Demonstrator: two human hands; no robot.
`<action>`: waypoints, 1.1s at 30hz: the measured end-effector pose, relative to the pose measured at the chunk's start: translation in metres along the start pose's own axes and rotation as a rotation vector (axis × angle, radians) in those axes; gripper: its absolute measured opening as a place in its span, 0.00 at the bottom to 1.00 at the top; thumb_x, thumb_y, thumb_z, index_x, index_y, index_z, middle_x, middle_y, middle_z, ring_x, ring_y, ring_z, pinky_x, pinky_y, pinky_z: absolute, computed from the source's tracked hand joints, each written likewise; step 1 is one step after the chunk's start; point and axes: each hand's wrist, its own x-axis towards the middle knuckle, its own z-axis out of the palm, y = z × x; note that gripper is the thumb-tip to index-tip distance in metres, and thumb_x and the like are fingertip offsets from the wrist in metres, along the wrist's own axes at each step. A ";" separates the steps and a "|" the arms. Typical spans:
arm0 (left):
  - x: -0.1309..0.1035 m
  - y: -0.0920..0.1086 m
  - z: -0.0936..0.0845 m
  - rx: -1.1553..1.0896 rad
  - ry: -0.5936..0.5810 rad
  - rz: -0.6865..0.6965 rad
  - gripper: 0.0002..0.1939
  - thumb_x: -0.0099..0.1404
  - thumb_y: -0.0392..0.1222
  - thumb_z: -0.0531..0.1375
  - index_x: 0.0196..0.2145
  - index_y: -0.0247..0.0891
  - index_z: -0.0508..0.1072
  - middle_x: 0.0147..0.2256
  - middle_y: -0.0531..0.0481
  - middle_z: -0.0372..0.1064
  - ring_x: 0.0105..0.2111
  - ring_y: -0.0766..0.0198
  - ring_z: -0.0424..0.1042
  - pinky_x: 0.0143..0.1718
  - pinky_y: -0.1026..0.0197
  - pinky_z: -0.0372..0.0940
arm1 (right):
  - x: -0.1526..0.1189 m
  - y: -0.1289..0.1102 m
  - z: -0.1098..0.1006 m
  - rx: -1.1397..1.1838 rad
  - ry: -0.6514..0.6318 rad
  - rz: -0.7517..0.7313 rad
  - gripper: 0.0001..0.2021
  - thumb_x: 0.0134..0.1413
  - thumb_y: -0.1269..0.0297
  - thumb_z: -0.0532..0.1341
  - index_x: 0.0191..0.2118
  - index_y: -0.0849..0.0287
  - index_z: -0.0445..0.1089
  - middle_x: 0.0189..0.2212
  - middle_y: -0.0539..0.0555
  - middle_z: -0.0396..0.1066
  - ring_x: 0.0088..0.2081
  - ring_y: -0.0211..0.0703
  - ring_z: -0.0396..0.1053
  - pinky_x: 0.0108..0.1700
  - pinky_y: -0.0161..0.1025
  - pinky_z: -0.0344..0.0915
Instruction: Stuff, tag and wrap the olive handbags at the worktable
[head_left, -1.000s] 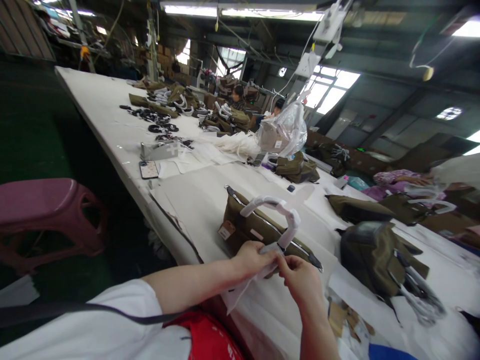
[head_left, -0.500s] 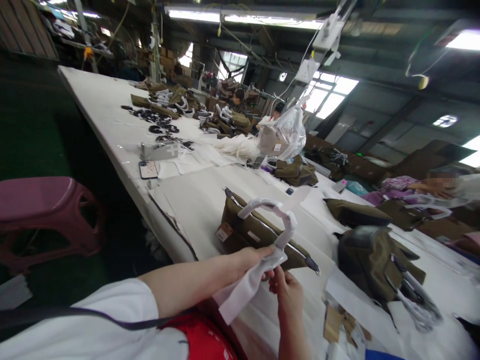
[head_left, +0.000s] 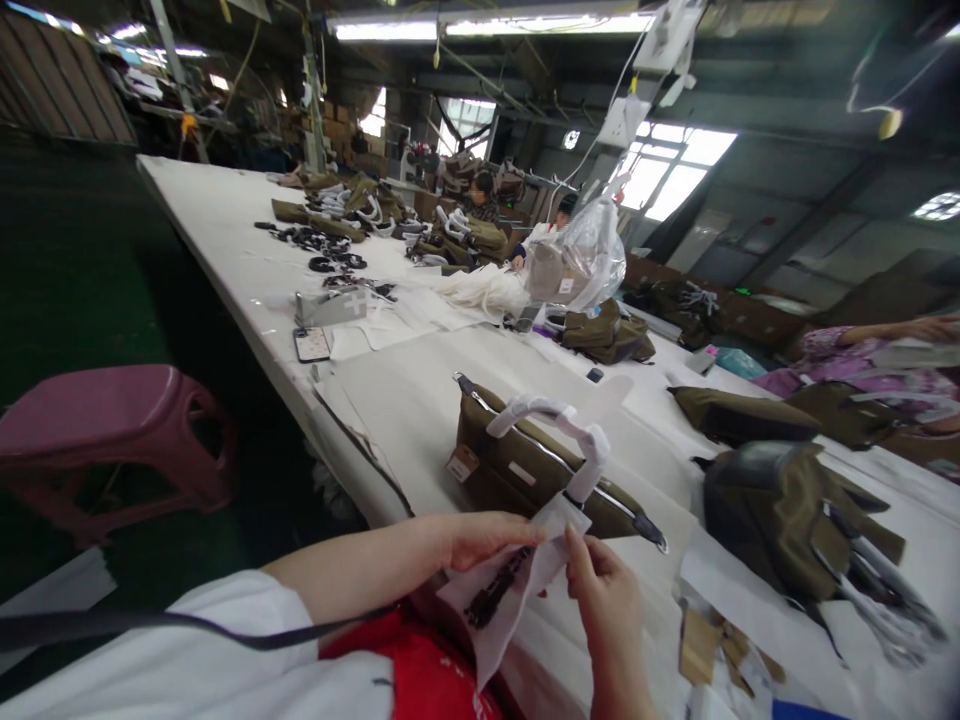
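An olive handbag (head_left: 491,463) with a silver zip and a brown tag (head_left: 462,462) stands on the table in front of me. Its arched handle (head_left: 551,409) is wrapped in white material. At the handle's near end, my left hand (head_left: 491,538) is closed on a white wrapping sheet (head_left: 501,655). Opposite it, my right hand (head_left: 606,585) pinches the sheet's right edge between thumb and fingers. A black strap-like piece (head_left: 491,592) lies against the opened sheet, below my left fingers; where it attaches is hidden.
More olive bags (head_left: 787,510) sit to the right, near scraps of brown card (head_left: 701,645). A phone (head_left: 312,345) lies by the table's left edge, with piled bags and straps beyond. A pink stool (head_left: 112,410) stands left. A co-worker's arm (head_left: 892,332) shows at far right.
The sheet, earlier a smooth strip hanging from my hands, is now spread, showing the black piece. My right hand has moved up to the sheet's edge. The camera view has shifted slightly.
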 end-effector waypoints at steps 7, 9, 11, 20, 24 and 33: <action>-0.021 0.009 0.007 0.843 0.473 0.285 0.21 0.64 0.42 0.56 0.54 0.35 0.67 0.51 0.41 0.70 0.52 0.53 0.69 0.54 0.53 0.63 | 0.004 0.006 0.018 0.135 -0.007 -0.067 0.27 0.52 0.37 0.57 0.21 0.58 0.65 0.14 0.49 0.64 0.20 0.39 0.63 0.25 0.35 0.59; -0.022 0.013 0.005 0.890 0.441 0.288 0.18 0.66 0.39 0.53 0.52 0.36 0.68 0.50 0.43 0.71 0.51 0.55 0.70 0.52 0.55 0.64 | 0.001 0.010 0.026 0.247 -0.069 -0.080 0.25 0.49 0.38 0.59 0.25 0.59 0.69 0.17 0.51 0.67 0.21 0.40 0.65 0.26 0.36 0.61; -0.023 0.016 0.004 0.969 0.431 0.272 0.17 0.67 0.40 0.51 0.52 0.37 0.68 0.49 0.44 0.72 0.50 0.55 0.71 0.50 0.56 0.65 | -0.002 0.011 0.034 0.254 -0.089 -0.042 0.23 0.46 0.40 0.62 0.25 0.60 0.71 0.18 0.52 0.69 0.21 0.42 0.66 0.25 0.37 0.62; -0.028 0.004 0.022 1.599 0.612 0.235 0.35 0.66 0.38 0.50 0.67 0.27 0.42 0.52 0.33 0.65 0.47 0.51 0.71 0.45 0.54 0.68 | 0.007 0.000 0.064 0.368 -0.031 0.144 0.19 0.45 0.49 0.62 0.15 0.58 0.66 0.12 0.52 0.66 0.17 0.41 0.63 0.20 0.37 0.59; -0.036 0.001 0.026 1.762 0.658 0.258 0.32 0.68 0.37 0.48 0.68 0.34 0.43 0.60 0.31 0.57 0.46 0.51 0.71 0.40 0.55 0.69 | 0.007 -0.005 0.068 0.470 -0.016 0.171 0.20 0.46 0.48 0.61 0.14 0.57 0.63 0.10 0.50 0.61 0.14 0.38 0.58 0.17 0.36 0.55; -0.047 0.017 0.018 1.765 0.522 0.393 0.27 0.70 0.39 0.46 0.65 0.36 0.53 0.63 0.30 0.53 0.45 0.49 0.72 0.39 0.52 0.69 | -0.001 -0.028 0.068 0.700 -0.027 0.257 0.22 0.46 0.41 0.62 0.25 0.58 0.65 0.16 0.47 0.61 0.17 0.36 0.58 0.18 0.35 0.57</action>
